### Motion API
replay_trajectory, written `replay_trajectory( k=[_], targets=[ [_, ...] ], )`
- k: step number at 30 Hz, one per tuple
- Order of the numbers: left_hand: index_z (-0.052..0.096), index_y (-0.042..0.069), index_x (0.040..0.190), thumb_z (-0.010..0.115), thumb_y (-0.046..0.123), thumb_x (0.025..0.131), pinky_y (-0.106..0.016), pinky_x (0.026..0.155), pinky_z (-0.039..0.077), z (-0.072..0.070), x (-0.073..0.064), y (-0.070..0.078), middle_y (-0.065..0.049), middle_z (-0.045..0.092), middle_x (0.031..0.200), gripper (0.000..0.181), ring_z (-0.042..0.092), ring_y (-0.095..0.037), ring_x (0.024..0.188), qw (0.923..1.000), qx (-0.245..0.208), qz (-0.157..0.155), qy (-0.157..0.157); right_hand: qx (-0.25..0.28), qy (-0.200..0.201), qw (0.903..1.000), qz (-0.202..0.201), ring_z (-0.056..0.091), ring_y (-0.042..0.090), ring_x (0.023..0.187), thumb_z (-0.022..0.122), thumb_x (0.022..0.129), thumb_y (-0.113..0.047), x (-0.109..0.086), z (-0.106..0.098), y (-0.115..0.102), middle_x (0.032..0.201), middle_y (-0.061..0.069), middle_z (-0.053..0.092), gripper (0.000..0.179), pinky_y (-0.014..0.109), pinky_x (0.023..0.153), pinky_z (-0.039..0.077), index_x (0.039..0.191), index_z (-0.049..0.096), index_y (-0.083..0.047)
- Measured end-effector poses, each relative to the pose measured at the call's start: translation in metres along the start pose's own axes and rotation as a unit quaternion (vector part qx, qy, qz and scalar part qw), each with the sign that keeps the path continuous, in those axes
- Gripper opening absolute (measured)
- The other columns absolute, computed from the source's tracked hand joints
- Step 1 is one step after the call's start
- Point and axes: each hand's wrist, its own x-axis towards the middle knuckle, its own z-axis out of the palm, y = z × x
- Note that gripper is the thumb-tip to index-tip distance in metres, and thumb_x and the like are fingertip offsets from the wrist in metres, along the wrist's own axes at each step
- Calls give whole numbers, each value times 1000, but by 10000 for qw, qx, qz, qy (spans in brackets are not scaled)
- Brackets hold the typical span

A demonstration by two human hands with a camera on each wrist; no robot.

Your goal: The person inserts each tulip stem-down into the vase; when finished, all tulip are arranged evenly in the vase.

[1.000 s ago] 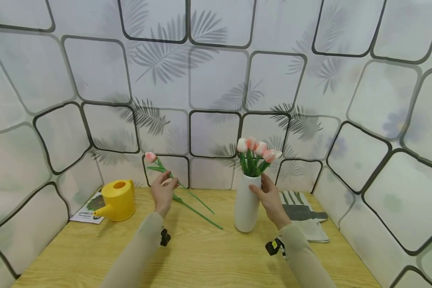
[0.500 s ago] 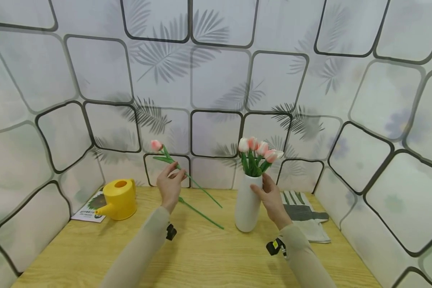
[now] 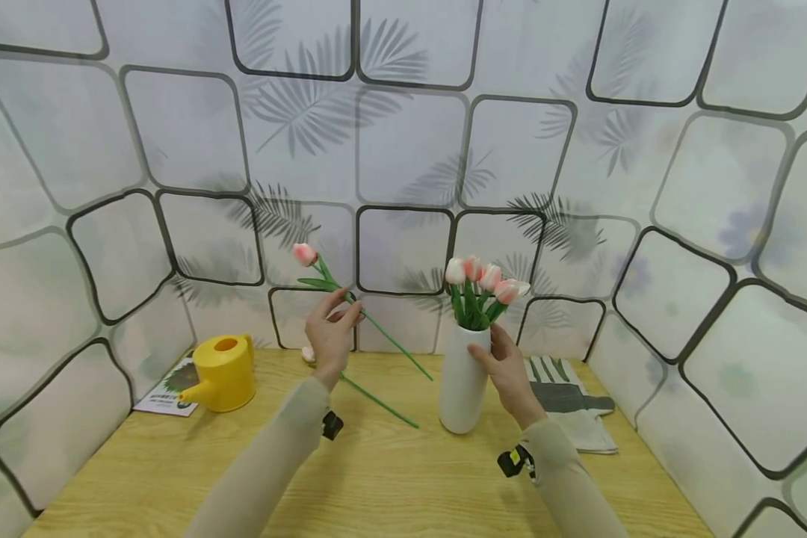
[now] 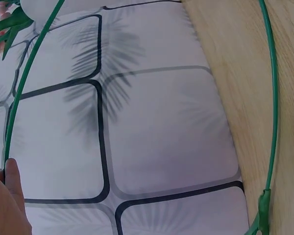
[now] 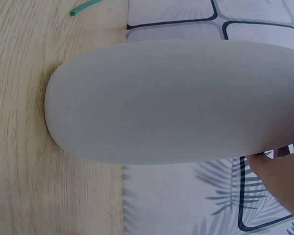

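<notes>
My left hand (image 3: pixel 332 329) pinches the green stem of a pink tulip (image 3: pixel 305 255) above the table, its bloom up to the left and the stem slanting down to the right. In the left wrist view that stem (image 4: pixel 32 63) runs up from the fingertips. My right hand (image 3: pixel 507 371) grips the upper part of a white vase (image 3: pixel 460 388), which stands upright holding several pink and white tulips (image 3: pixel 489 278). Another tulip lies on the table behind my left hand, its stem (image 3: pixel 379 401) pointing toward the vase and its pale bloom (image 3: pixel 308 354) partly hidden.
A yellow watering can (image 3: pixel 223 373) stands at the left on a printed card (image 3: pixel 168 388). To the right of the vase lies a folded grey and white cloth (image 3: pixel 571 403). Patterned walls (image 3: pixel 403 149) enclose the back and sides of the wooden table (image 3: pixel 390 486).
My left hand has lifted the tulip and carried it to the right, uncovering the pale bloom of the one lying on the table. The right hand stays on the vase.
</notes>
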Motion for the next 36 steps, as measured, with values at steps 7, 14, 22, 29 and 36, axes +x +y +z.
replay_trajectory(
  k=[7,14,22,29,36],
  targets=[
    [65,-1,122,72,-5,84,-28,74,61,19,4,9,-22,61,118,38,69,-9,74,9996,-248,162,48,3,73,10000,-28,31,31,145,65,96,-24,6,-3,11,159,15,28,78,53,118,28,157,19,-12],
    [65,-4,120,73,-8,82,-27,72,61,39,13,20,-17,61,110,38,69,-9,73,9973,-594,413,124,27,109,9999,-63,34,31,144,66,95,-23,9,-2,13,157,15,32,78,53,118,29,157,20,-10],
    [65,-6,117,73,-11,80,-29,70,62,61,13,33,-21,63,110,38,69,-10,71,9933,-1035,447,239,-10,176,9998,-52,31,32,145,66,95,-21,8,-1,14,158,16,29,78,53,118,28,157,20,-9],
    [67,-2,116,73,-7,83,-33,74,62,75,10,45,-11,66,107,33,70,-13,75,9933,-890,717,191,-20,116,9999,-30,30,33,146,66,96,-24,7,-3,14,159,15,28,79,53,119,28,157,19,-10],
    [68,6,118,72,1,87,-32,76,61,83,7,52,-10,66,113,31,71,-17,81,9941,-492,971,34,69,-3,9997,-213,35,31,142,63,97,-20,5,-2,14,157,14,32,75,53,117,30,157,20,-15]
  ],
)
